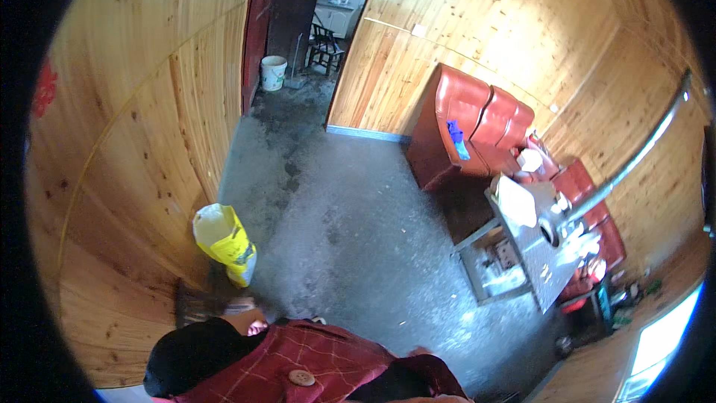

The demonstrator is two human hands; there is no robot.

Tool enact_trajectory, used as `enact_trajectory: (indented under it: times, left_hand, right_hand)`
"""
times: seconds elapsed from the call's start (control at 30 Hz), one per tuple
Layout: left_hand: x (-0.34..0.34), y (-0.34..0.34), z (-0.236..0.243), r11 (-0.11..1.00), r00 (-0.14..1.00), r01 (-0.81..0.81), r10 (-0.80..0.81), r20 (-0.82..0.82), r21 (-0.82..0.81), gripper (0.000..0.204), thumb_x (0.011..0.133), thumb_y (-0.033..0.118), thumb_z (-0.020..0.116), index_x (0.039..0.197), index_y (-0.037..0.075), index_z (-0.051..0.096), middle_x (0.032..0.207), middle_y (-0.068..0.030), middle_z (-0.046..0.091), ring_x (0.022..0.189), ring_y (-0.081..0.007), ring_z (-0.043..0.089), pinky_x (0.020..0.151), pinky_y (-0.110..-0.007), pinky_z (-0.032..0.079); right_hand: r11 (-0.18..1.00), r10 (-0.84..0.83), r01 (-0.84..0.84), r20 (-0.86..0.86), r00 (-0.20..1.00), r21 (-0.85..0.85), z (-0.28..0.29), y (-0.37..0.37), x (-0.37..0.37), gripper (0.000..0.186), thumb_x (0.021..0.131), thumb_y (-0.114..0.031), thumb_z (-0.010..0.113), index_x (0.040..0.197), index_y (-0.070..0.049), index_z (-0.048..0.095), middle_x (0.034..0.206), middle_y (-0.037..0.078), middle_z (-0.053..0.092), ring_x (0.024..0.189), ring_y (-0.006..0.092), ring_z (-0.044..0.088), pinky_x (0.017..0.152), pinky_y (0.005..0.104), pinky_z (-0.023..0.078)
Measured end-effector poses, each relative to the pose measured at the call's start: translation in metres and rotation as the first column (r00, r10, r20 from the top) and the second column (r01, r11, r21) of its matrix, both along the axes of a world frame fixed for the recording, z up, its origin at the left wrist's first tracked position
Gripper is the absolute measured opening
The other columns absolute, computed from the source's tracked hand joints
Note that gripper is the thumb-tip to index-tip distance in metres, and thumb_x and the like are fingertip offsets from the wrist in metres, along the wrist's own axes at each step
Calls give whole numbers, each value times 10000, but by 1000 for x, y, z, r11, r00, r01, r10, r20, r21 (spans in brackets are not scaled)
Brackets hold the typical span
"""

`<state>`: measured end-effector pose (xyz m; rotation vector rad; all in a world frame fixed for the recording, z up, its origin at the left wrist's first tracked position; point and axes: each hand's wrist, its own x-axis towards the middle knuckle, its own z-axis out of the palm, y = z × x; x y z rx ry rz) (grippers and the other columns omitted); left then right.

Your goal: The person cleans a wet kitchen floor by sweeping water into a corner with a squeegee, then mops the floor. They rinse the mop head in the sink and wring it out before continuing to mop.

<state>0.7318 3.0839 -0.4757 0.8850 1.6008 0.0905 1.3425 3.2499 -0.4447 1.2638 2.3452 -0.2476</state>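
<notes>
My left hand (253,325) shows at the bottom beside the dark red checked garment (313,366); it is small and partly hidden, so I cannot tell what, if anything, it holds. A blurred bit of my right hand (420,352) peeks out beside the garment on the other side, its fingers unclear. Nearest to my left hand are a dark slatted object (194,306) by the wall and a yellow sack with a white inside (235,250) standing on the concrete floor (335,224).
A metal table (552,269) with a stovepipe (641,149) and assorted items stands right, before red sofas (470,104) holding blue cloth (456,138). Wooden walls (134,142) surround me. A doorway ahead shows a white bucket (273,72) and a dark chair (324,48).
</notes>
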Motion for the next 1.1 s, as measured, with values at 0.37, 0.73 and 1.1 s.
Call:
enact_trajectory:
  times: [0.37, 0.73, 1.1]
  left_hand:
    - [-115, 320, 1, 799, 704, -601, 521, 483, 14, 140, 757, 240, 584, 758, 106, 624, 645, -87, 596, 520, -208, 559, 437, -412, 429]
    - [-361, 395, -3, 908, 854, -289, 388, -347, 305, 281, 806, 304, 609, 762, 29, 651, 817, -137, 667, 636, -230, 634, 580, -365, 524]
    - [-594, 522, -14, 346, 342, -928, 938, 52, -139, 170, 850, 193, 553, 849, 25, 578, 745, -169, 611, 595, -252, 609, 467, -394, 470]
  right_hand:
    - [675, -645, 497, -109, 757, -545, -11, 307, -244, 410, 817, -467, 516, 1015, -145, 676, 1034, 94, 662, 1001, 243, 620, 788, 425, 476]
    - [949, 165, -147, 42, 985, -280, -79, 661, -469, 338, 779, -427, 579, 936, -151, 694, 1019, 105, 661, 970, 272, 627, 761, 399, 496]
    - [552, -715, 78, -424, 556, -830, -18, 894, -1019, 257, 889, -246, 537, 970, -8, 592, 757, 115, 646, 557, 213, 615, 451, 323, 480]
